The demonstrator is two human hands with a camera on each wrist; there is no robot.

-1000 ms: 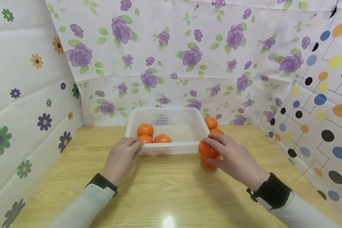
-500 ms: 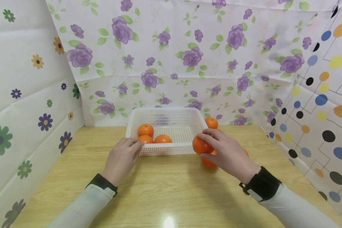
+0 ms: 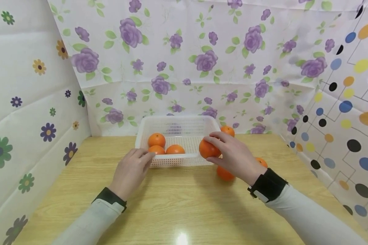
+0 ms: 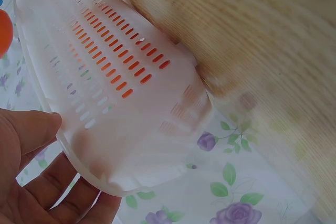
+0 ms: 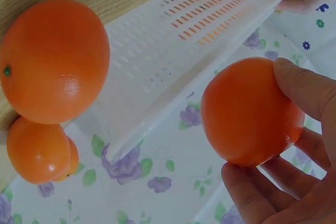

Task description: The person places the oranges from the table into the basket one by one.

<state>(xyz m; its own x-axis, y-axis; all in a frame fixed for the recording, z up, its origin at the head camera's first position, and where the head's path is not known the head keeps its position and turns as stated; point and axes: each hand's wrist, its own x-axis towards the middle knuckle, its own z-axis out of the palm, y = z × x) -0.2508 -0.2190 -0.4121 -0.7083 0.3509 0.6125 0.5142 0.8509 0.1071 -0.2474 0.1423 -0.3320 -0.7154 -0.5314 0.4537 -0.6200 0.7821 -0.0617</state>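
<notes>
Gripping a glossy, round orange fruit (image 3: 208, 148) between thumb and fingers of the right hand (image 3: 235, 156), up by the right end of the near rim of a white, perforated plastic basket (image 3: 184, 160). Pinching the same rim near its left corner with thumb and fingers of the left hand (image 3: 132, 170). Wearing black wristbands (image 3: 268, 185) over pale sleeves (image 3: 89, 219). Inside the basket, close together at the left, with three more orange fruits (image 3: 156, 139). Outside, to the right, with one loose fruit (image 3: 225, 174) below the right hand, another (image 3: 261, 162) partly hidden beyond the wrist, and a third (image 3: 228, 130) beside the basket farther back. All on a yellowish wood-grain tabletop (image 3: 171, 204), before a white sheet printed with purple roses (image 3: 184, 61).
</notes>
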